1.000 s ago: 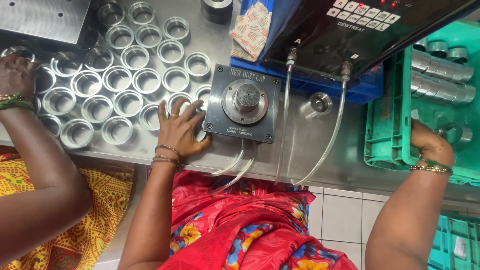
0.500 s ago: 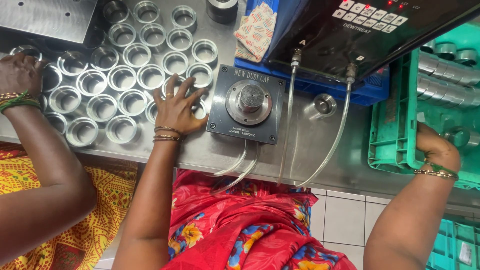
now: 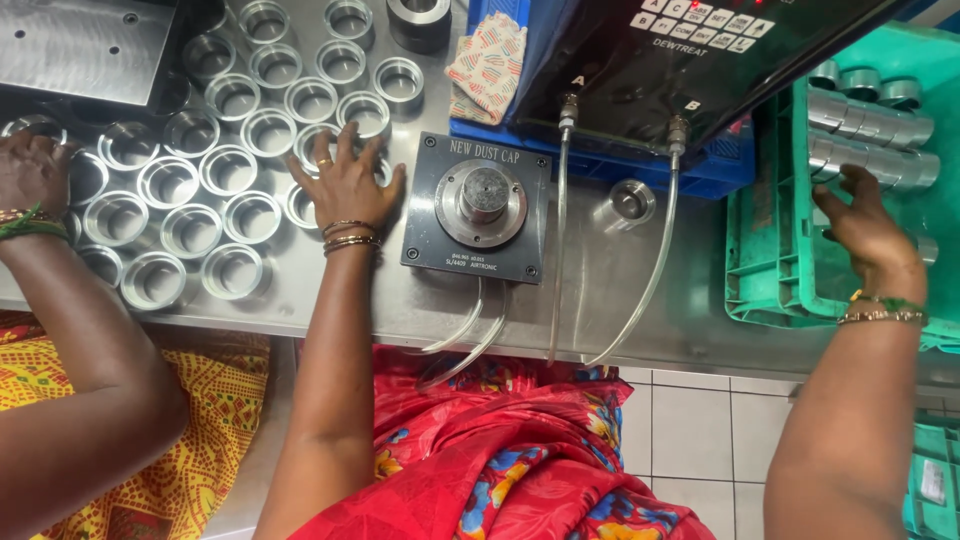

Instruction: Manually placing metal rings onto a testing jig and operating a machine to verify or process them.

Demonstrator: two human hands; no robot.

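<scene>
My left hand (image 3: 345, 185) lies flat with fingers spread on the shiny metal rings (image 3: 230, 150) that stand in rows on the steel table (image 3: 600, 300). It touches the rings nearest the grey square fixture plate (image 3: 485, 205), which carries a round metal post. My right hand (image 3: 868, 228) reaches into the green plastic crate (image 3: 775, 250) at the right. Its fingers are beside the metal cylinders (image 3: 870, 125) stacked there. Whether it grips one is hidden.
A co-worker's hand (image 3: 30, 175) with green bangles rests on the rings at far left. A black control box (image 3: 680, 50) sits on a blue tray (image 3: 620, 165), with two clear tubes (image 3: 655, 270) hanging over the table edge. A single ring (image 3: 632, 200) and a patterned cloth (image 3: 490, 65) lie nearby.
My left hand has spread its fingers further up over the rings. My right hand has moved deeper into the green crate toward the cylinders.
</scene>
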